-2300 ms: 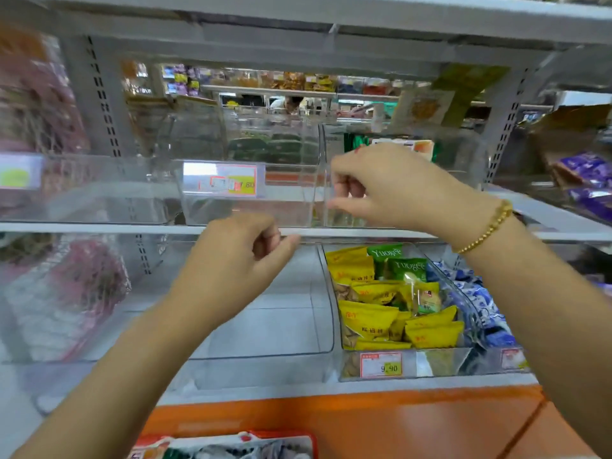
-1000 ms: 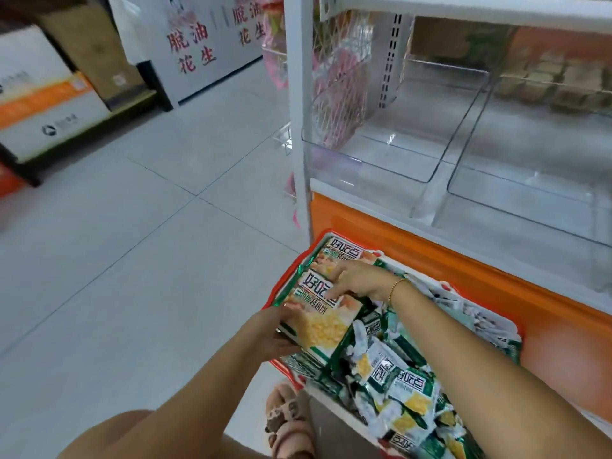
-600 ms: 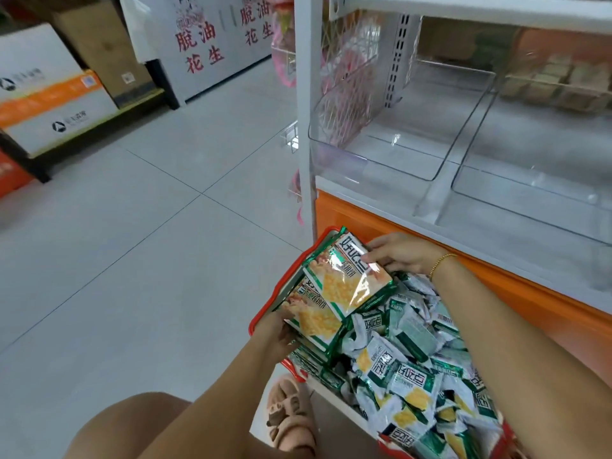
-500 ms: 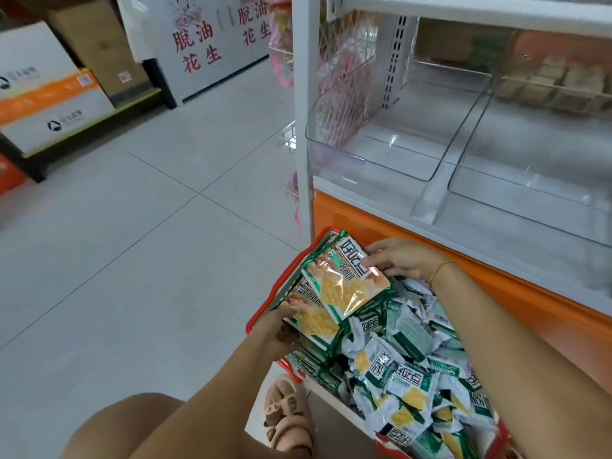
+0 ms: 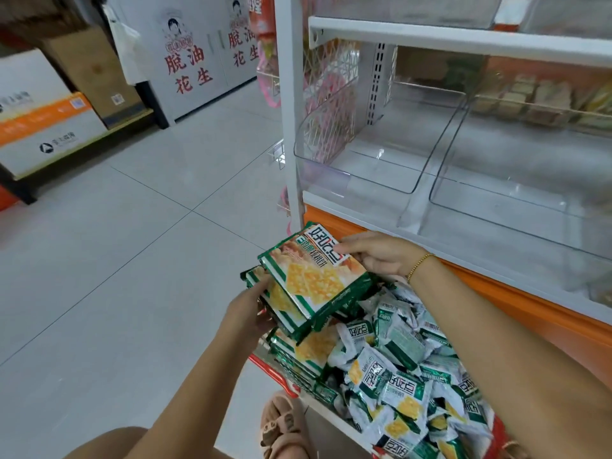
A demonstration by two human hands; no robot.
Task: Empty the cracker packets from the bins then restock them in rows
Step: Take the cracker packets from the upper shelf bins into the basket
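Grey tiled floor [image 5: 116,260] underfoot, with one sandal [image 5: 281,425] nearest me. Beside it stands a red basket [image 5: 268,367] heaped with small cracker packets [image 5: 397,379], green and white. Over the basket's left end, my left grip [image 5: 246,313] is clamped on the near edge of a stack of large cracker packets [image 5: 284,303], fingers curled beneath. My right grip [image 5: 381,251], bracelet [image 5: 419,265] at the wrist, is closed on the far edge of the top packet [image 5: 318,279], which lies tilted on the stack. Beyond, two clear bins [image 5: 381,160] sit side by side on the lowest shelf [image 5: 347,207], above an orange panel [image 5: 530,313]. Far left: cartons [image 5: 49,120] and a white panel with red characters [image 5: 188,71].
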